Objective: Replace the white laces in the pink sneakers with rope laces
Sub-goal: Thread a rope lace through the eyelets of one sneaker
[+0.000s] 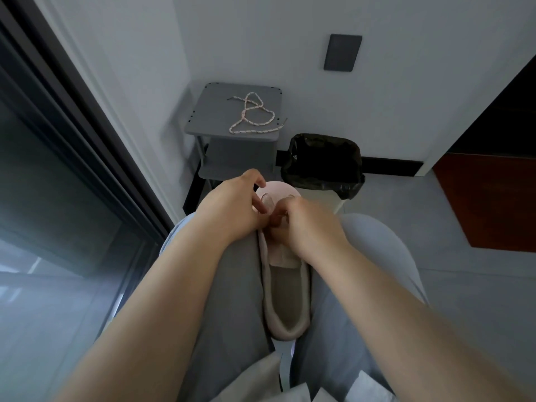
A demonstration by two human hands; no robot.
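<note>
A pink sneaker (285, 288) lies between my knees, toe pointing away from me, its opening toward me. My left hand (232, 210) rests on the left side of its front, fingers pinched at the lacing area. My right hand (304, 223) is closed over the eyelets on the right, pinching something small that my fingers hide. Which lace sits in the shoe I cannot tell. A speckled rope lace (251, 116) lies loosely coiled on the grey stool (214, 111) by the wall.
A white bin with a black bag (323, 163) stands right of the stool against the wall. A dark glass door (58, 184) runs along the left. A reddish-brown cabinet (490, 204) stands at the right. Grey floor spreads beyond my right knee.
</note>
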